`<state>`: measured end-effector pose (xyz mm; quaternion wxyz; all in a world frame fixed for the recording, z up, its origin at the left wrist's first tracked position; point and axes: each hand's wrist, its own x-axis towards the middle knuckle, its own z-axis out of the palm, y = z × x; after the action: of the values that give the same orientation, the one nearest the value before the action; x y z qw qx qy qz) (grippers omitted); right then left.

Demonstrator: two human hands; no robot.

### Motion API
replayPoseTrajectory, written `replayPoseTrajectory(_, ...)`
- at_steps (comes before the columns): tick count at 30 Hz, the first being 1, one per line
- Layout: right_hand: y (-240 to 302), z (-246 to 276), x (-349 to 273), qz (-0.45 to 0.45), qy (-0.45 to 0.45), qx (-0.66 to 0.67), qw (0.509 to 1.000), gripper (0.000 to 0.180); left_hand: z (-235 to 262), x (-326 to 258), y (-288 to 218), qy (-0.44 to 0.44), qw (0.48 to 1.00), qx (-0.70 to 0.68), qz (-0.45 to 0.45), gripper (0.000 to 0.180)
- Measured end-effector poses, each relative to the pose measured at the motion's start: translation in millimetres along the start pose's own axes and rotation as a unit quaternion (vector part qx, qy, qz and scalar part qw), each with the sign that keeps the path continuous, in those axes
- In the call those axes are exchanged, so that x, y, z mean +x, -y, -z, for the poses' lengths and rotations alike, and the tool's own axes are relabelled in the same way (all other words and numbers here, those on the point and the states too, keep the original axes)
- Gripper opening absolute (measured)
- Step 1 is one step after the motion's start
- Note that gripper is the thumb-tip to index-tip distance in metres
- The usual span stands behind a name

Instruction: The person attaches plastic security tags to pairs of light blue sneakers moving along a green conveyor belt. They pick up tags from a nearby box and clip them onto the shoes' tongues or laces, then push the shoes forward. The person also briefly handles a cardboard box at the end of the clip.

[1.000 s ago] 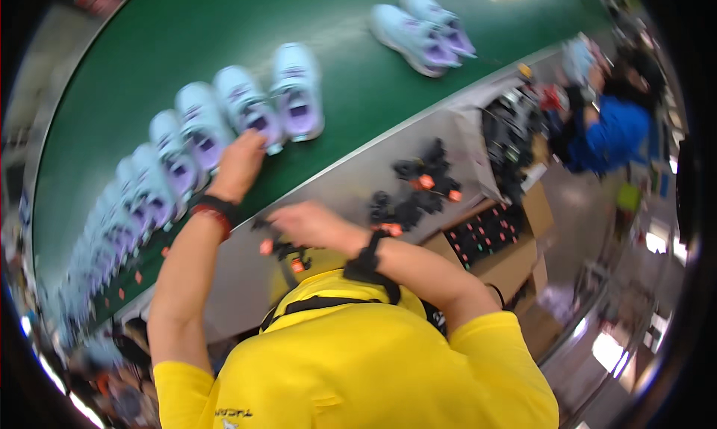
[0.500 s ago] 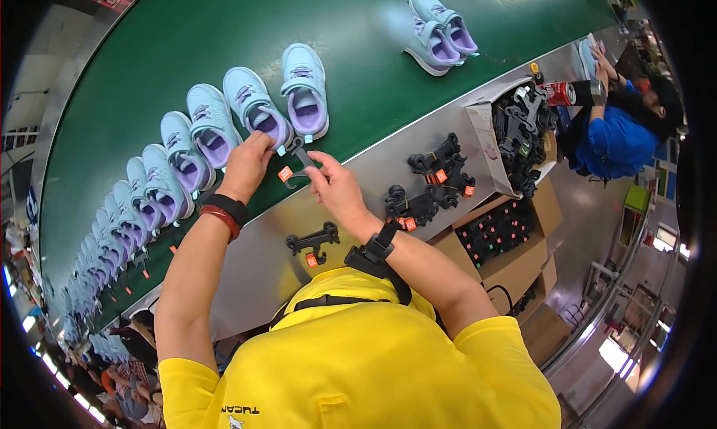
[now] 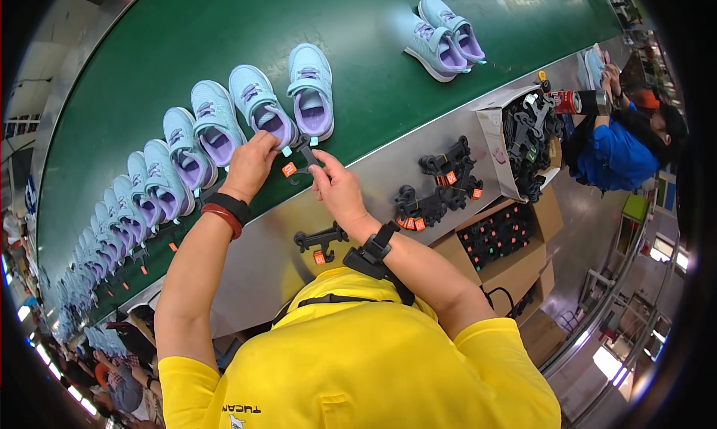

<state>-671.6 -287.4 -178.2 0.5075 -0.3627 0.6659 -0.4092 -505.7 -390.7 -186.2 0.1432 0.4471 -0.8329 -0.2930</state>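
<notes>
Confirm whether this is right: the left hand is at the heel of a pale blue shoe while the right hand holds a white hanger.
The hanger in the right hand is black, not white, as the head view shows; the rest stands.

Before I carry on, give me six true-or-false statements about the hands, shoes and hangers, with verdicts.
1. The right hand holds a black plastic hanger with an orange tag. True.
2. The left hand touches the heel of a pale-blue shoe with purple lining. True.
3. That shoe stands on bare wood. False: it stands on a smooth green surface.
4. Loose black plastic hangers lie on the grey metal ledge. True.
5. None of those loose hangers carries a tag. False: several show orange tags.
6. The hands are far apart. False: they are close together at the held hanger.
</notes>
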Motion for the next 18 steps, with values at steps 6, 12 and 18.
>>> replayPoseTrajectory(6, -4, -7, -2, -0.045, 0.042, 0.018, 0.998, 0.031, 0, -3, 3, -0.001, 1.0, -0.001, 0.007, 0.015)
replayPoseTrajectory(12, -6, -2, 11, -0.053, 0.204, 0.02, 0.977, 0.034, 1, -8, 8, 0.025, 0.998, 0.063, 0.003, 0.025)
replayPoseTrajectory(18, 31, 33, 39, 0.016, 0.199, -0.081, 0.976, 0.023, 13, -10, -23, 0.1, 0.984, 0.119, -0.081, 0.041)
